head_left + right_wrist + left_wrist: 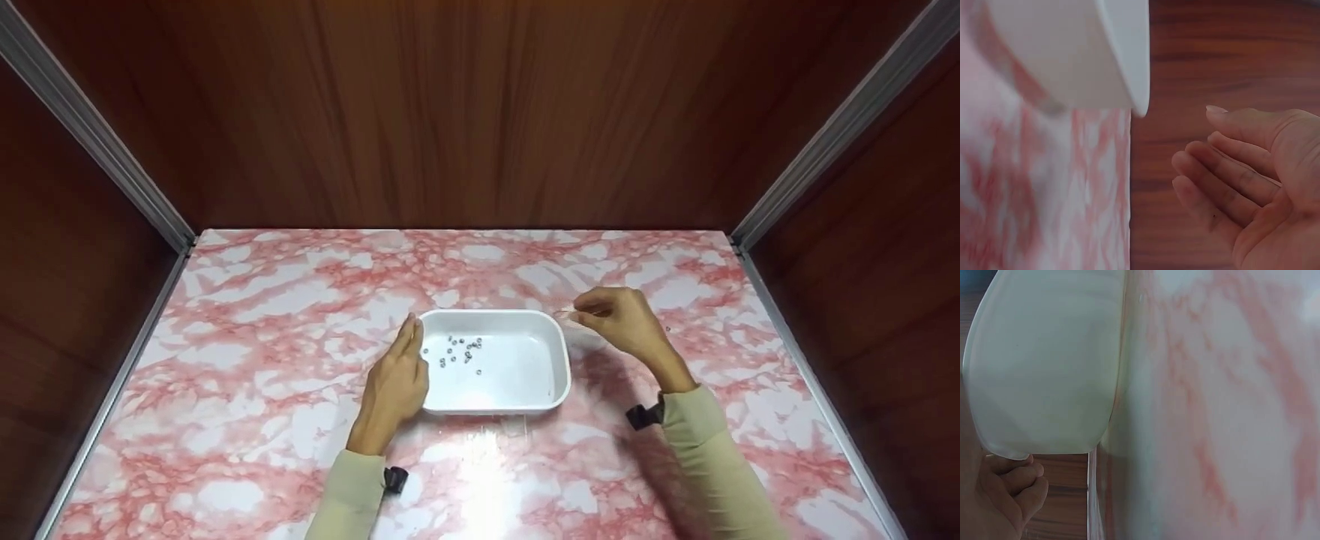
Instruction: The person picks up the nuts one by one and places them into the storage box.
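Note:
A white rectangular tray (525, 367) stands on the table, also seen close up in the left wrist view. Several small, dark, ring-like metal pieces (468, 354) lie scattered in its left half. My left hand (395, 379) holds the tray's left end, its fingers curled against the rim in the left wrist view. Just past the tray's right rim my right hand (619, 322) is raised, thumb and fingers bent loosely. The right wrist view shows a gap between thumb and fingertips, with nothing visible held there. A tiny dark speck (1214, 216) shows on that hand's finger side.
The table (247, 420) has a red and white marbled top. One tiny dark piece (668, 328) lies on it, right of my right hand. Dark wood panels (465, 112) close off the back and both sides, with metal strips at the corners.

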The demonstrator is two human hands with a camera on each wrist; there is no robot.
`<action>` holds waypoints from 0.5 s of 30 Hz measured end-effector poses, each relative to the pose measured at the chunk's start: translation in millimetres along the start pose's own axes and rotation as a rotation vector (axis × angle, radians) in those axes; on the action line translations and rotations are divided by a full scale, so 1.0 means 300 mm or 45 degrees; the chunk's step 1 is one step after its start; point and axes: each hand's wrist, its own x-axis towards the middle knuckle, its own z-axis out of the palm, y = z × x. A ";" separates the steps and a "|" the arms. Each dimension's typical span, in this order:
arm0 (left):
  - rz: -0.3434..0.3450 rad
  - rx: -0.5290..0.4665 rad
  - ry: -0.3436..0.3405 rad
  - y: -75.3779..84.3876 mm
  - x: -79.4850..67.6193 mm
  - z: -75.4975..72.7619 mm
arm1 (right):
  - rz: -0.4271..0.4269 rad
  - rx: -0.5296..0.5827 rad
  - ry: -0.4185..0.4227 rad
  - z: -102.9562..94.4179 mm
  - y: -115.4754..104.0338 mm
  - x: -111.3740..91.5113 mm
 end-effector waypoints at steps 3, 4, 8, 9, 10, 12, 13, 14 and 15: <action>-0.001 0.005 -0.004 -0.001 0.001 -0.005 | 0.029 -0.027 0.012 -0.023 0.033 -0.017; -0.002 -0.005 -0.017 -0.002 0.000 -0.006 | 0.036 -0.042 0.015 -0.031 0.046 -0.022; -0.012 -0.026 -0.053 -0.001 -0.001 -0.009 | 0.051 -0.113 0.028 -0.067 0.100 -0.041; -0.012 -0.028 -0.056 -0.001 0.000 -0.010 | 0.049 -0.134 0.031 -0.077 0.115 -0.045; -0.013 -0.030 -0.059 -0.001 0.000 -0.009 | 0.047 -0.152 0.032 -0.086 0.130 -0.050; -0.011 -0.015 -0.047 -0.001 0.000 -0.009 | 0.044 -0.197 0.033 -0.104 0.161 -0.060; -0.011 -0.011 -0.044 -0.001 0.000 -0.008 | 0.047 -0.216 0.030 -0.112 0.177 -0.066; -0.012 -0.009 -0.042 -0.002 0.000 -0.007 | 0.047 -0.233 0.027 -0.119 0.194 -0.072; -0.013 -0.007 -0.040 -0.003 0.000 -0.007 | 0.047 -0.250 0.023 -0.126 0.211 -0.079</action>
